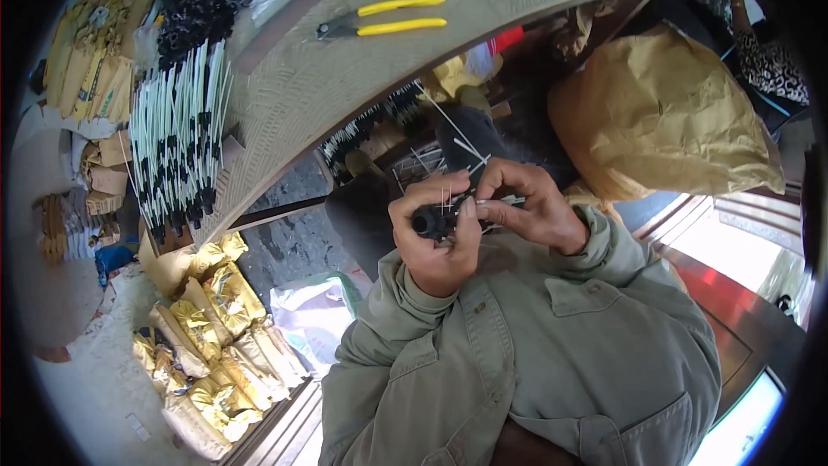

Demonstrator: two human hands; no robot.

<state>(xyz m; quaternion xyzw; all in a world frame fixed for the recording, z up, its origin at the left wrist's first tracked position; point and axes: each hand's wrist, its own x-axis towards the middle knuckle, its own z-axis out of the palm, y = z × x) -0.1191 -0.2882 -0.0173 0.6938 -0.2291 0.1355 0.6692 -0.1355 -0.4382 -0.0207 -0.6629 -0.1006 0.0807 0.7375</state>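
In front of my chest, my left hand (438, 237) is closed round a small black part (429, 223) with a round end. Thin pale pins stand out above its fingers. Close against it, my right hand (530, 207) is bent in a pinch at the black part, its thumb and forefinger meeting there. What lies between those fingertips is too small to make out. Thin white sticks (470, 150) show just beyond both hands; I cannot tell whether they are held or lie in my lap.
Ahead curves a table (297, 95) bearing yellow-handled pliers (384, 19), a bundle of white sticks with black ends (181, 134) and a heap of black parts (207, 0). A box of gold packets (216, 328) sits left, a large brown paper bag (664, 121) right. Another person's arm (737, 4) shows far right.
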